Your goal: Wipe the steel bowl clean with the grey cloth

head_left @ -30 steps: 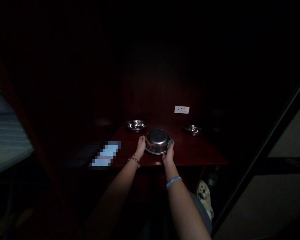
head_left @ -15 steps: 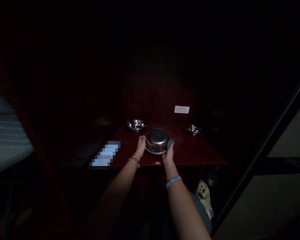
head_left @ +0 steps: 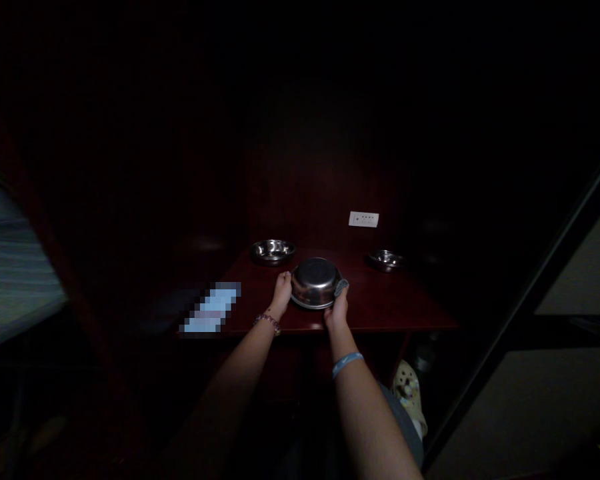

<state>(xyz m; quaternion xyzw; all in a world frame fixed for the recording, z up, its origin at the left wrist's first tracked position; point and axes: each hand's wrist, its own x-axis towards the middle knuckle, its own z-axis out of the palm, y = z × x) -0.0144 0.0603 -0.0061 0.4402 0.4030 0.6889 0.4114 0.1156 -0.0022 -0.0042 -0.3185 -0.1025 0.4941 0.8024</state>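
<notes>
Upturned steel bowl (head_left: 316,275), round w/ no long axis, is mid-tabletop (head_left: 390,305), btwn L hand (head_left: 281,292) gripping its L rim & R hand (head_left: 337,311) holding grey pad (head_left: 341,287) against its R side.

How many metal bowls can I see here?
3: an upside-down bowl between the left hand and right hand, a left-rear bowl and a right-rear bowl on the tabletop. Darkness could hide more.

You've got v. dim light, mostly mid-frame; top & upper sides near-black. Glints on upturned metal bowl (head_left: 316,283) & tabletop (head_left: 405,307) front edge; bright patch (head_left: 211,309) L of ctr pixelated.
</notes>
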